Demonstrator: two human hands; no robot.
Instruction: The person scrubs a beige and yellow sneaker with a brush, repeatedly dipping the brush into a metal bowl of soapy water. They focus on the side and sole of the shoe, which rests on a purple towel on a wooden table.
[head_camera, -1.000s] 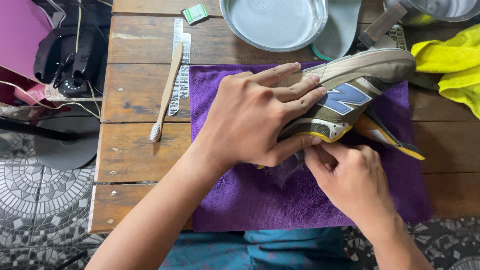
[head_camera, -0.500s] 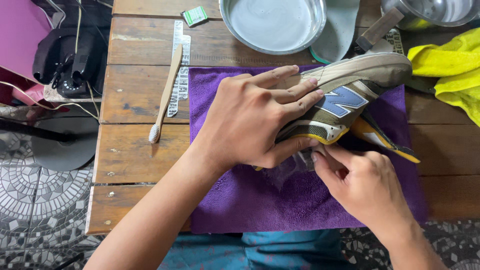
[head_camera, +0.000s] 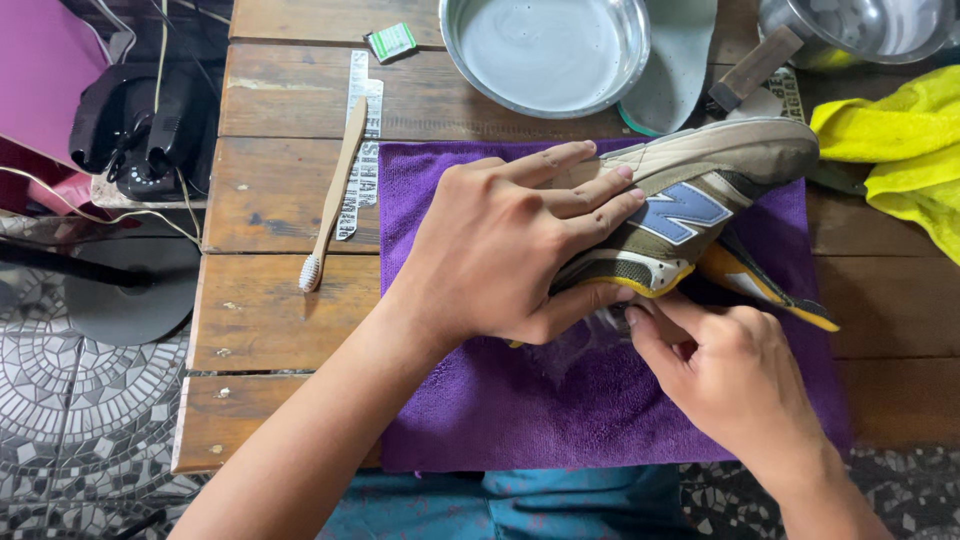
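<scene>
A tan, olive and blue sneaker (head_camera: 700, 195) lies on its side on a purple cloth (head_camera: 540, 410), sole edge toward the far side. My left hand (head_camera: 510, 245) presses down on its toe end, fingers spread over the upper and thumb under the yellow-edged part. My right hand (head_camera: 735, 375) has its fingertips pinched against the shoe's underside near the thumb. What they pinch is hidden.
A bamboo toothbrush (head_camera: 335, 195) lies left of the cloth on the wooden table (head_camera: 270, 300). A metal bowl (head_camera: 545, 45) of cloudy water and a grey insole (head_camera: 675, 70) sit at the back, a yellow cloth (head_camera: 895, 150) at right, and another metal pot (head_camera: 870, 25) at far right.
My right hand has shifted slightly along the shoe's lower edge, fingers still working there. My left hand and the sneaker have hardly moved.
</scene>
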